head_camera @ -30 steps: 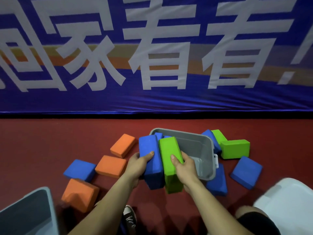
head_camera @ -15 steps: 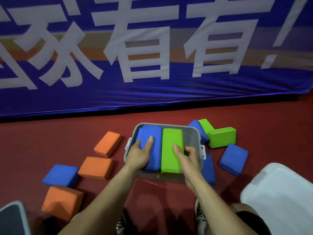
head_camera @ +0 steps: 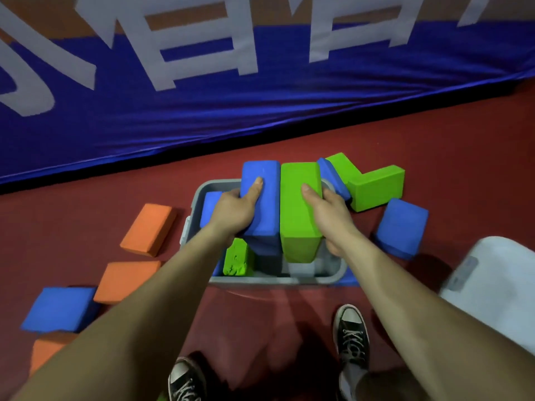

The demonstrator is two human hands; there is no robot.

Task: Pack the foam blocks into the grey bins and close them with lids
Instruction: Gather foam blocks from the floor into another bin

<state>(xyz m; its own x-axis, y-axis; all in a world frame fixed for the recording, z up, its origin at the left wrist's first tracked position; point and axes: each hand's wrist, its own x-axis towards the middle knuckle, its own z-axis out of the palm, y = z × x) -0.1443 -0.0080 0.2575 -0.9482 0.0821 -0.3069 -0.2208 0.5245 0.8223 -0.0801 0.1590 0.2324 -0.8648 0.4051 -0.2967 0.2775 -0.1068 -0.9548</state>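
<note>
Head: L hand (head_camera: 231, 212) grips blue block (head_camera: 267, 218), R hand (head_camera: 330, 213) green block (head_camera: 298, 230), prob. above bin (head_camera: 275, 280).

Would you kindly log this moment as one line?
left hand: grips blue block | right hand: grips green block | both over grey bin | lid: off

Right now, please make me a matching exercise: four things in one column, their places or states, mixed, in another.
1 left hand
2 right hand
3 white lid
4 farthest orange block

a floor, left of the grey bin
b holds the green block
c at the view's right edge
d holds the blue block

Pairs: 1-d, 2-b, 3-c, 4-a
</note>
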